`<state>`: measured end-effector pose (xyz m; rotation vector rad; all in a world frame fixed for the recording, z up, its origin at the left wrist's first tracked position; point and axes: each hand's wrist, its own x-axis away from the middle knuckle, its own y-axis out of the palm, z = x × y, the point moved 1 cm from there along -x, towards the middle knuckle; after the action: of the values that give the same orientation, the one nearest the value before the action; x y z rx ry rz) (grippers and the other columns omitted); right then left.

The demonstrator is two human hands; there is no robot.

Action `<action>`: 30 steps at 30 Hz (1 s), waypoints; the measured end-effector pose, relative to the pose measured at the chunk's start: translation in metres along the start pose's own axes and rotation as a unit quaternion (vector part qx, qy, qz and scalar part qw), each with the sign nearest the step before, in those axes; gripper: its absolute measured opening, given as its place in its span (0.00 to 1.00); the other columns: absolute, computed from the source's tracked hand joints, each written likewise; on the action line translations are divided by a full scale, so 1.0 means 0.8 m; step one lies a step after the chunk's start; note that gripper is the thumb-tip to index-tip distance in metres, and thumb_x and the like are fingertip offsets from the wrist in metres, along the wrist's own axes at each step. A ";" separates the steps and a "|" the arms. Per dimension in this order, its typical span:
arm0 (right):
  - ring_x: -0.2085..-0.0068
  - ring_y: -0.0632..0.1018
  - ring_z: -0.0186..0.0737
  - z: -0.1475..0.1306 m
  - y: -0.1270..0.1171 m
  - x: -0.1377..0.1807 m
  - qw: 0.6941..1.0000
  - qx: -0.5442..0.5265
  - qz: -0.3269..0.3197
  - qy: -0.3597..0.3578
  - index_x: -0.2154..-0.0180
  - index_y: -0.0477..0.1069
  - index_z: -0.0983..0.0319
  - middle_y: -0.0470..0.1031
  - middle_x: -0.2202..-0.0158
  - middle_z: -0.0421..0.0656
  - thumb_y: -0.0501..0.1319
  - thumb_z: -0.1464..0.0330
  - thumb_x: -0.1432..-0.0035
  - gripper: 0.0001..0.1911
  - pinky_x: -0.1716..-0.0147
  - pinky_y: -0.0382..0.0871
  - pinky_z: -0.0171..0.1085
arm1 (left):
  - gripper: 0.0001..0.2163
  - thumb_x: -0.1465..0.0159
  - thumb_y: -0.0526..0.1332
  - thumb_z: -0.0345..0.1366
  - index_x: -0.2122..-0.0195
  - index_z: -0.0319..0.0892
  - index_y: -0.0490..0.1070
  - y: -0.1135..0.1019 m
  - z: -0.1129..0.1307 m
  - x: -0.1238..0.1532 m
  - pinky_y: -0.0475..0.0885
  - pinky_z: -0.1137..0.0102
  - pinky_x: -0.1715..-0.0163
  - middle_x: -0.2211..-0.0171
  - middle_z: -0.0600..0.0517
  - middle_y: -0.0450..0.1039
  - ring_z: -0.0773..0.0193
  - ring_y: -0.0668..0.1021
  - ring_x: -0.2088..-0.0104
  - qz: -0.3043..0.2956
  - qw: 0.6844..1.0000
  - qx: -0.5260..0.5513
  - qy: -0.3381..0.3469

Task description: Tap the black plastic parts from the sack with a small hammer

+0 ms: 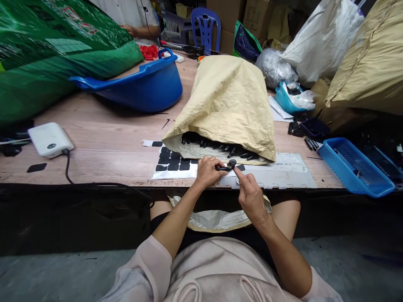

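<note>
My left hand is closed around a small black plastic part just above the table's front edge. My right hand pinches at the part's round end, with its forefinger pressed on it. Right behind my hands lies a tan woven sack on its side, its mouth open and full of several black parts. A white sheet of black adhesive pads lies flat to the left of my hands, and a spent sheet lies to the right.
A blue basin and a green sack stand at the back left. A white device with a cable sits at the left. A blue tray hangs over the right edge. Another person works at the far end. A second sack rests on my lap.
</note>
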<state>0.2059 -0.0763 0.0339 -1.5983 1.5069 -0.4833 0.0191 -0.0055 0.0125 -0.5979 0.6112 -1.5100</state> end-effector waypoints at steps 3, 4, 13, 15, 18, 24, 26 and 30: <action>0.63 0.77 0.44 0.005 -0.003 0.001 1.000 -0.009 -0.003 0.009 0.34 0.71 0.52 0.71 0.63 0.44 0.47 0.69 0.28 0.27 0.57 0.75 0.41 | 0.07 0.46 0.76 0.38 0.67 0.49 0.82 0.000 0.001 0.000 0.64 0.57 0.45 0.64 0.54 0.81 0.53 0.74 0.53 -0.001 1.000 -0.001 -0.007; 0.61 0.78 0.44 0.007 -0.007 0.001 1.000 -0.015 0.011 0.010 0.33 0.70 0.53 0.72 0.62 0.45 0.48 0.68 0.27 0.27 0.56 0.75 0.41 | 0.07 0.45 0.76 0.39 0.67 0.49 0.82 0.000 0.001 0.000 0.64 0.57 0.45 0.64 0.53 0.81 0.52 0.74 0.53 -0.002 1.000 -0.002 -0.007; 0.54 0.76 0.49 0.093 -0.089 -0.045 0.935 0.178 0.180 0.247 0.35 0.72 0.54 0.73 0.50 0.50 0.54 0.66 0.30 0.25 0.56 0.69 0.43 | 0.08 0.36 0.68 0.45 0.66 0.48 0.82 0.001 -0.007 0.001 0.64 0.56 0.47 0.62 0.51 0.82 0.52 0.74 0.53 0.003 0.999 -0.002 0.031; 0.54 0.75 0.49 0.124 -0.098 -0.059 0.915 0.213 0.150 0.308 0.36 0.73 0.54 0.73 0.50 0.51 0.54 0.67 0.31 0.25 0.56 0.68 0.43 | 0.10 0.32 0.64 0.45 0.66 0.48 0.81 0.000 -0.008 0.001 0.64 0.57 0.47 0.61 0.52 0.82 0.52 0.74 0.53 0.004 0.999 0.005 0.035; 0.51 0.74 0.51 0.159 -0.099 -0.080 0.899 0.256 0.108 0.337 0.38 0.75 0.54 0.72 0.51 0.53 0.54 0.69 0.31 0.24 0.52 0.66 0.46 | 0.15 0.27 0.57 0.44 0.68 0.47 0.79 -0.002 -0.009 0.000 0.63 0.58 0.48 0.61 0.51 0.81 0.54 0.74 0.53 0.006 1.000 0.004 0.028; 0.49 0.72 0.54 0.179 -0.078 -0.113 0.902 0.269 0.102 0.321 0.38 0.75 0.56 0.73 0.50 0.56 0.51 0.69 0.30 0.24 0.50 0.63 0.51 | 0.20 0.25 0.51 0.44 0.67 0.47 0.79 -0.004 -0.011 0.000 0.64 0.59 0.46 0.60 0.51 0.81 0.55 0.73 0.54 0.007 1.000 0.021 0.013; 0.48 0.72 0.54 0.179 -0.071 -0.119 0.903 0.275 0.115 0.310 0.38 0.75 0.57 0.73 0.48 0.56 0.50 0.68 0.29 0.24 0.51 0.63 0.50 | 0.19 0.26 0.52 0.45 0.66 0.47 0.79 -0.007 -0.013 -0.001 0.64 0.59 0.45 0.60 0.51 0.81 0.55 0.74 0.54 0.015 0.998 0.056 0.010; 0.48 0.71 0.54 0.180 -0.065 -0.121 0.902 0.287 0.125 0.299 0.39 0.75 0.57 0.73 0.47 0.56 0.49 0.67 0.28 0.24 0.53 0.62 0.49 | 0.19 0.29 0.56 0.51 0.64 0.43 0.81 -0.014 -0.014 -0.001 0.71 0.63 0.52 0.66 0.51 0.80 0.57 0.76 0.59 0.032 0.968 0.247 -0.017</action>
<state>0.3293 0.0557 0.0218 -0.8047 1.7543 -1.2185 0.0033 -0.0040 0.0122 -0.2156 0.2071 -1.5134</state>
